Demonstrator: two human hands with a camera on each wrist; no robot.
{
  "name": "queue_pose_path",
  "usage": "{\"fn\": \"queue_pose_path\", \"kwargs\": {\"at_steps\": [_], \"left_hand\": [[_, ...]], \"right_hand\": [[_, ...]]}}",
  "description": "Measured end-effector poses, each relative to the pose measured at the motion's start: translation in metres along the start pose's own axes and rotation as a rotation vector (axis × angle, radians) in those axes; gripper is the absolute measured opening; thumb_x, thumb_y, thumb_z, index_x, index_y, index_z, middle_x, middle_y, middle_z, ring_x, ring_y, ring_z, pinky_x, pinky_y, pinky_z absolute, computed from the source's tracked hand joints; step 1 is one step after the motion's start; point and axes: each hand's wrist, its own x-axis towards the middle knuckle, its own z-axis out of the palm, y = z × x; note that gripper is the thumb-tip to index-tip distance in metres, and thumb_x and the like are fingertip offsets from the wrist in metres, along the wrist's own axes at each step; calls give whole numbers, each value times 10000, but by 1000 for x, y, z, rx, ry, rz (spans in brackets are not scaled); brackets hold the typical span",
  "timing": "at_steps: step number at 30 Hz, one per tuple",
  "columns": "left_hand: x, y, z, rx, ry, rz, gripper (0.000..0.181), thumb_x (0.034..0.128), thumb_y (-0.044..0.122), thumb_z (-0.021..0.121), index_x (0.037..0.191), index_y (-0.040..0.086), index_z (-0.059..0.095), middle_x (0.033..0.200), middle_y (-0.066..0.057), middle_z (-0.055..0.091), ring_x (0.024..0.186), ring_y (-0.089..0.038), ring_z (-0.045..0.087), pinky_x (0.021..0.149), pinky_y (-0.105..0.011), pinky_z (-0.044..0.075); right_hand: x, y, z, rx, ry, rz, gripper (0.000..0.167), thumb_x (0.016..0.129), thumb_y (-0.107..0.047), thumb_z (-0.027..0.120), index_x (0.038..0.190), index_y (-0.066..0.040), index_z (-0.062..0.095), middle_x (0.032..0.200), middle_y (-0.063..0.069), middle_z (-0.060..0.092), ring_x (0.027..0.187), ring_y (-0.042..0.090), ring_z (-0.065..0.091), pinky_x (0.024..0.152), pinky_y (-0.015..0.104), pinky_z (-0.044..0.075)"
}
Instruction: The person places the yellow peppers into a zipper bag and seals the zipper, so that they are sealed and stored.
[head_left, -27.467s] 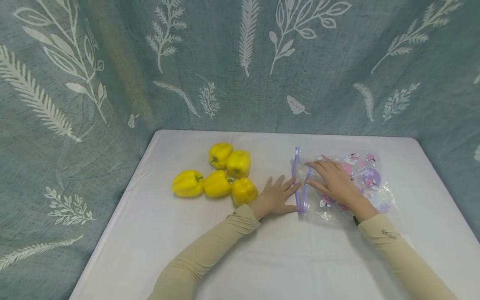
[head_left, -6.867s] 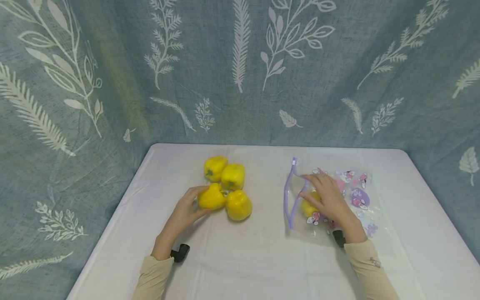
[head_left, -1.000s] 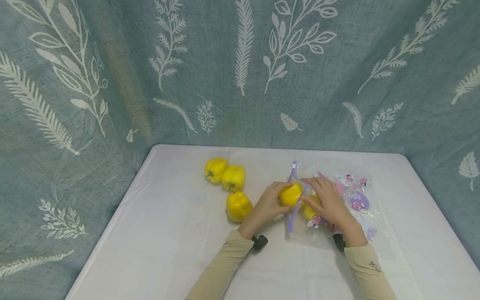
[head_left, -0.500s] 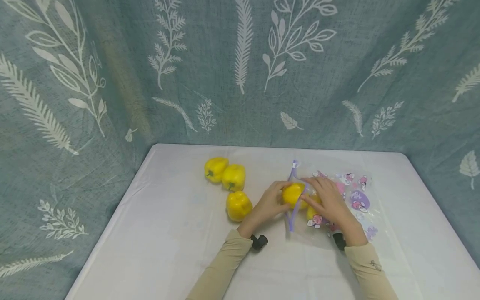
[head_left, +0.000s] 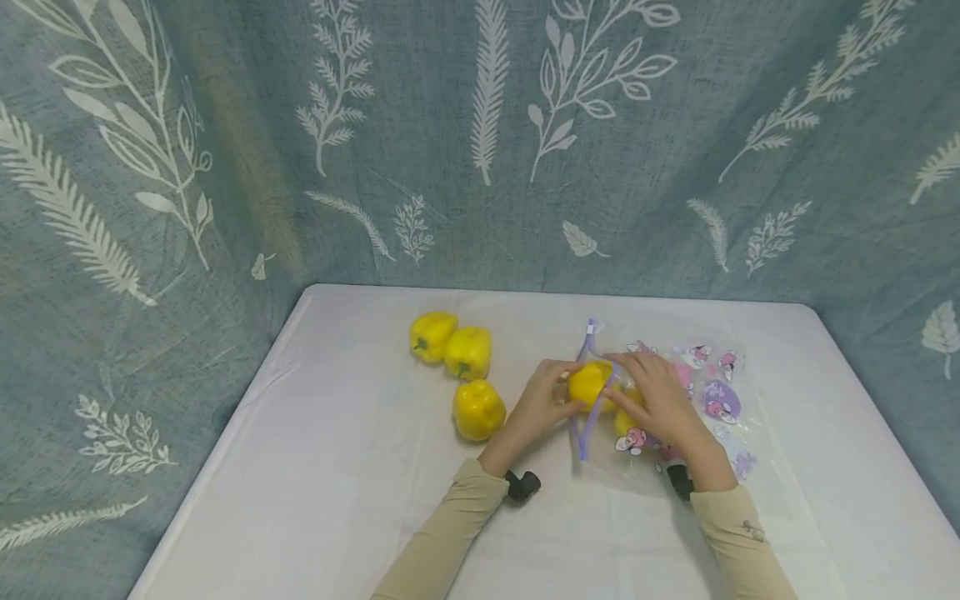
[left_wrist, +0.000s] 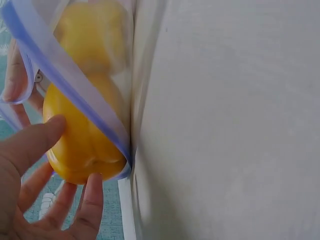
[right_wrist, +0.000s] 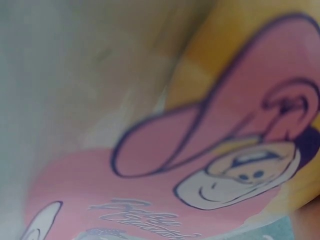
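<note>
A clear zip bag (head_left: 722,402) with pink and purple cartoon prints lies on the table, its purple zip edge (head_left: 595,423) facing left. Halfway through its mouth sits a yellow bell pepper (head_left: 585,385), held by my left hand (head_left: 536,410) with thumb on one side and fingertips at its end (left_wrist: 80,140). My right hand (head_left: 656,398) pinches the upper layer of the bag by the opening. Inside the bag, a second yellow bell pepper (left_wrist: 92,37) touches the first, partly covered by my right hand in the head view. Printed plastic (right_wrist: 165,190) fills the right wrist view.
Left of the bag are three loose yellow bell peppers: one at the back (head_left: 432,336), one touching it (head_left: 468,352), and one nearer (head_left: 478,410), close to my left wrist. A white cloth covers the table (head_left: 315,467); a patterned teal curtain (head_left: 450,167) hangs behind.
Over the last second the held pepper has slid slightly right, further into the bag. Earlier it lay among the left group; before that, all the peppers lay outside and the bag was flat.
</note>
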Motion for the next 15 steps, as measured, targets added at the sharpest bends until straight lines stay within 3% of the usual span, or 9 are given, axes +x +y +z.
{"fn": "queue_pose_path", "kwargs": {"at_steps": [4, 10, 15], "left_hand": [[-1, 2, 1, -30, 44, -61, 552, 778, 94, 737, 1271, 56, 491, 1140, -152, 467, 951, -267, 604, 796, -223, 536], [0, 2, 2, -4, 78, -70, 493, 785, 89, 731, 1227, 41, 518, 1025, -147, 536, 909, -264, 624, 781, -207, 533], [1, 1, 4, -49, 74, -68, 466, 804, 54, 703, 1228, 25, 512, 1049, -154, 552, 947, -266, 624, 792, -202, 534]], "right_hand": [[0, 1, 1, 0, 4, -6, 495, 870, -350, 626, 1302, -155, 484, 1238, 72, 535, 1220, 314, 420, 1071, 576, 225], [0, 1, 2, 3, 5, -7, 498, 871, -351, 624, 1308, -163, 481, 1237, 68, 533, 1219, 307, 420, 1075, 574, 221], [0, 1, 1, -1, 0, -4, 494, 875, -355, 617, 1308, -160, 480, 1235, 74, 535, 1221, 318, 415, 1072, 581, 220]]}}
